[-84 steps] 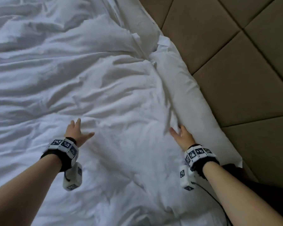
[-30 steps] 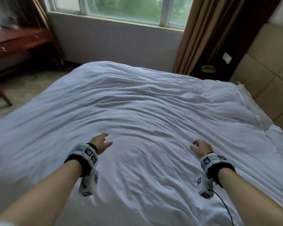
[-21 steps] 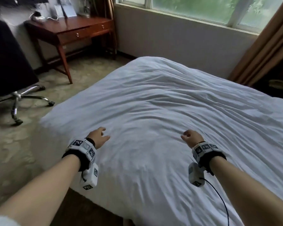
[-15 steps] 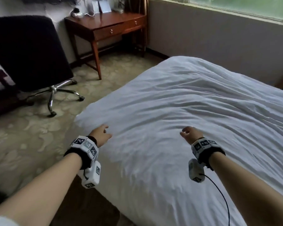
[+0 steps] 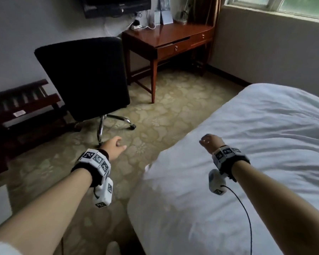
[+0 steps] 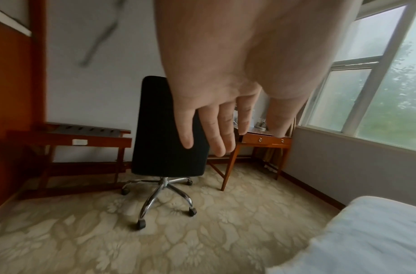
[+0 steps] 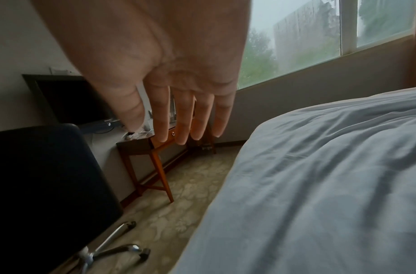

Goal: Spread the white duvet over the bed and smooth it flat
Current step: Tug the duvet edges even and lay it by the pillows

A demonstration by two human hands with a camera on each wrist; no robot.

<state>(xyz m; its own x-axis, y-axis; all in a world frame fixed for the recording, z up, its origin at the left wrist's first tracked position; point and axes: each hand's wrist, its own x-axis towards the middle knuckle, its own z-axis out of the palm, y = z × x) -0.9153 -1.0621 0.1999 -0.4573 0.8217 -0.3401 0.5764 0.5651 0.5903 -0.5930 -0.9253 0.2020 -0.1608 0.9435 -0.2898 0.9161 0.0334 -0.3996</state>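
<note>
- Covering the bed, the duvet lies spread across the right half of the head view, its near corner draped over the mattress edge; shallow wrinkles run across the top.
- Right hand hangs above the duvet near that corner, not touching it. Right wrist view shows the fingers straight and pointing down, thumb alongside, nothing held: grip open.
- Left hand hangs over the carpet, well left of the bed edge. Left wrist view shows the fingers extended and relaxed, nothing held: grip open.
- Both wrists carry black bands with white marker blocks; a thin black cable trails from the right one.
- Chair, black with a chrome wheeled base, stands on the carpet beyond the left hand.
- Desk, reddish wood with drawers, stands behind the chair in the corner by the window; small items and cords sit at its back edge, too small to identify.
- Dark screen is mounted on the wall above the desk.
- Slatted wooden rack stands against the wall left of the chair.
</note>
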